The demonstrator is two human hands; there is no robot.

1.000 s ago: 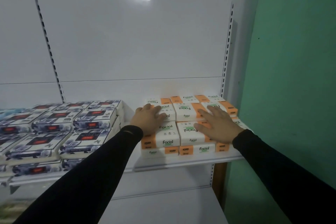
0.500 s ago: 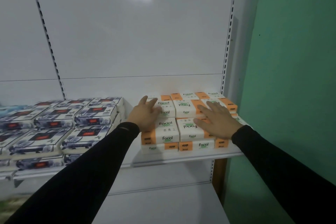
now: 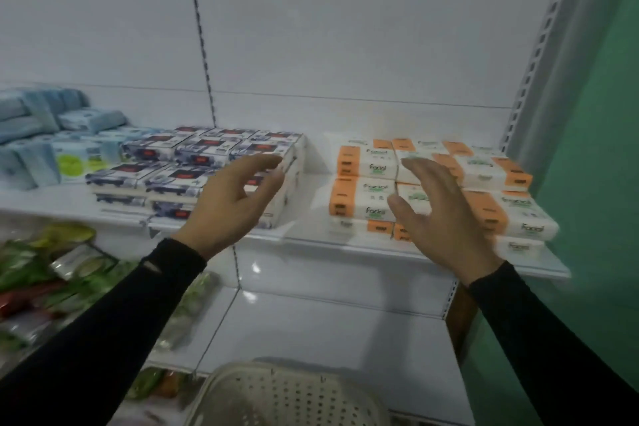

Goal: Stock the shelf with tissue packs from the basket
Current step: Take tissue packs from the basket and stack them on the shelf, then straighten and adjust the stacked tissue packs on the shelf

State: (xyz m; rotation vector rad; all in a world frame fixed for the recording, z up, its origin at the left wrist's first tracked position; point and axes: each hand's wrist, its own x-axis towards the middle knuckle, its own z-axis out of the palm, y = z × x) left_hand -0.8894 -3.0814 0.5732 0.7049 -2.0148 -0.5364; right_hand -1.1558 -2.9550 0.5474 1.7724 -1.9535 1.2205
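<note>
Setting: white shop shelf (image 3: 345,245) against a white back panel, with a green wall (image 3: 594,149) hard on the right.
Orange packs: the orange-and-white tissue packs (image 3: 366,190) sit stacked in rows on the right part of the shelf, running close to the right upright.
Basket: the pale perforated basket (image 3: 287,398) sits low at the bottom edge, below both hands; no pack shows in the part in view.
Left hand: left hand (image 3: 235,204) is in the air in front of the dark patterned packs (image 3: 193,162), fingers loosely spread and a little curled, holding nothing.
Right hand: right hand (image 3: 439,207) hangs in front of the orange stack, fingers spread, holding nothing; whether it touches the packs I cannot tell through the blur.
Step in hand: judging by the empty hands, the stack is set and the next reach is down to the basket.
Doing it well: draw both hands straight back so sleeves do not drag the front row off, then take packs squarely by their short ends.
Edges: the front row lies near the shelf lip, so any nudge outward could tip it.
Open room: a bare gap lies between the dark packs and the orange stack; the lower shelf (image 3: 328,332) under the orange packs is bare too.
Other stock: blue packs (image 3: 52,135) fill the far left.
</note>
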